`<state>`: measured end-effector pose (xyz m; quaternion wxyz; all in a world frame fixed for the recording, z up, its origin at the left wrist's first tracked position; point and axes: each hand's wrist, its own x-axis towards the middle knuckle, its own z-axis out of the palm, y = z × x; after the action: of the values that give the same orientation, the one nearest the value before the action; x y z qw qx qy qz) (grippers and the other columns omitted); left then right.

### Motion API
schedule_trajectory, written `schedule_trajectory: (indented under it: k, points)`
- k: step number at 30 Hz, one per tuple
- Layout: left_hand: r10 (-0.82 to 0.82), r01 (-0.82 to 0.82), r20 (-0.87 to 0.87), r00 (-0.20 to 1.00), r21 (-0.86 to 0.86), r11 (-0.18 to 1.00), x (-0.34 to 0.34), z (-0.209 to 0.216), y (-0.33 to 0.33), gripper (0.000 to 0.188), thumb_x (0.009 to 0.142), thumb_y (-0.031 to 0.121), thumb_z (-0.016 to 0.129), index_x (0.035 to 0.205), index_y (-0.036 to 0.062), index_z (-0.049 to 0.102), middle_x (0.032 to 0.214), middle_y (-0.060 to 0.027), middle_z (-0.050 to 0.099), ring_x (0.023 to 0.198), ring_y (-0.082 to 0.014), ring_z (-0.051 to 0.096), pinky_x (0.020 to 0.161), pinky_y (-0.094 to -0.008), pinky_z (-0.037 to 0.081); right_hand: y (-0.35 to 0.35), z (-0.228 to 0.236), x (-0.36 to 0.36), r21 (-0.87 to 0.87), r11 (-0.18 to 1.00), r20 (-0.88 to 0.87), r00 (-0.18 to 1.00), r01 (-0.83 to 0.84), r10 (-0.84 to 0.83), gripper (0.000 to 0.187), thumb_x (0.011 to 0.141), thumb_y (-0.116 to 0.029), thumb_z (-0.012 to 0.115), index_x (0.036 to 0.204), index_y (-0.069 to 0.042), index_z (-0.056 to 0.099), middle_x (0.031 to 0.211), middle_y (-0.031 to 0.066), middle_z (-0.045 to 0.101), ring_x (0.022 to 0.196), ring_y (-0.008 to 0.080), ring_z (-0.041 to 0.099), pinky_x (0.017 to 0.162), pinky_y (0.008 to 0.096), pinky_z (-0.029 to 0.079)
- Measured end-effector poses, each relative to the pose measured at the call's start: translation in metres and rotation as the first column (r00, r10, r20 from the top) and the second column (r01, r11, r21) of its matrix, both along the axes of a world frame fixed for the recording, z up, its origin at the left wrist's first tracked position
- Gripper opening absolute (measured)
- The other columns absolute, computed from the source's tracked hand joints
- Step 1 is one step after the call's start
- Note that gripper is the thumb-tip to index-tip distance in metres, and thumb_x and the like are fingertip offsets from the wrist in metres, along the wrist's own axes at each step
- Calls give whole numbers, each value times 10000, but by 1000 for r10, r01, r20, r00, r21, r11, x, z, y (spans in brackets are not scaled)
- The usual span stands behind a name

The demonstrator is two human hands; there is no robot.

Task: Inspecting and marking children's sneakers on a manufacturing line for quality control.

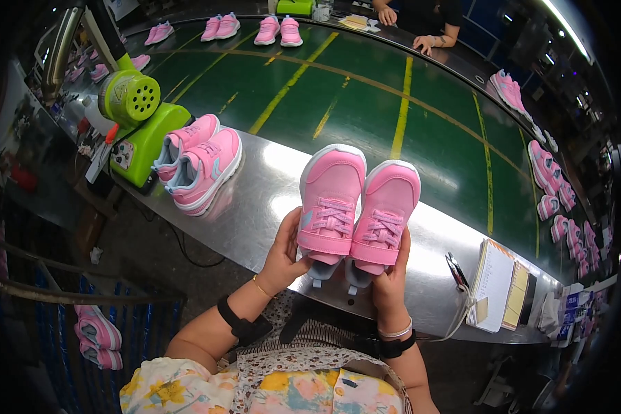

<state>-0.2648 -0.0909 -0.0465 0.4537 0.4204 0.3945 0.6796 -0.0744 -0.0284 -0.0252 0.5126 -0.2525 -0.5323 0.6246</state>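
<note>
A pair of pink children's sneakers is held up side by side over the metal table edge, toes pointing away from me. My left hand (283,252) is closed around the left sneaker (332,196), thumb near its heel. Around the outer side of the right sneaker (388,210), my right hand (393,279) is closed too. Both shoes have white soles, pink laces and a strap, with grey lining and light blue heel loops. To the left, another pair of pink sneakers (210,165) rests on the metal surface.
A bright green machine (148,141) stands at the left. Beyond the metal table (269,165) lies a green conveyor belt (366,103) with yellow lines and more pink sneakers (279,31). An open notebook (491,286) and snips (457,271) lie at the right. Across the belt is a co-worker (428,24).
</note>
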Motion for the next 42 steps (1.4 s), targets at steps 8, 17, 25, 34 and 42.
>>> schedule_trajectory:
  k: [8, 17, 25, 34, 42]
  points:
    - [-86, 92, -59, 995, 102, 991, 16, 18, -18, 876, 744, -74, 592, 1464, 91, 122, 1447, -115, 265, 1342, -214, 280, 1087, -339, 255, -34, 36, 12, 37, 983, 157, 971, 178, -182, 894, 759, -272, 693, 1448, -52, 167, 1388, 124, 353, 1252, 235, 397, 1038, 367, 317]
    - [-74, 77, -43, 996, 72, 994, 21, 14, -19, 873, 747, -70, 594, 1462, 92, 120, 1440, -114, 274, 1343, -212, 279, 1088, -338, 260, -30, 26, 20, 14, 988, 150, 976, 154, -154, 919, 730, -173, 702, 1454, -60, 148, 1419, 109, 314, 1277, 233, 374, 1045, 363, 311]
    - [-94, 96, -36, 995, 49, 994, 17, 19, -22, 864, 762, -67, 592, 1463, 79, 107, 1451, -114, 253, 1352, -209, 264, 1095, -338, 250, -36, 32, 13, 9, 985, 114, 979, 170, -170, 959, 720, -328, 725, 1444, -40, 165, 1376, 118, 352, 1249, 240, 391, 1044, 367, 303]
    - [-90, 90, -13, 996, 74, 993, 24, 12, -22, 861, 758, -76, 562, 1465, 74, 95, 1448, -124, 254, 1349, -209, 268, 1098, -336, 239, -35, 23, 22, -2, 993, 109, 987, 118, -117, 967, 748, -284, 729, 1458, -54, 114, 1403, 125, 332, 1251, 243, 405, 1020, 365, 347]
    - [-66, 69, -55, 996, 52, 996, 19, 12, -19, 859, 742, -42, 577, 1461, 59, 118, 1434, -132, 282, 1337, -209, 287, 1090, -326, 245, -33, 23, 19, -23, 996, 59, 994, 90, -88, 940, 759, -260, 714, 1461, -61, 120, 1403, 122, 334, 1266, 244, 388, 1026, 359, 332]
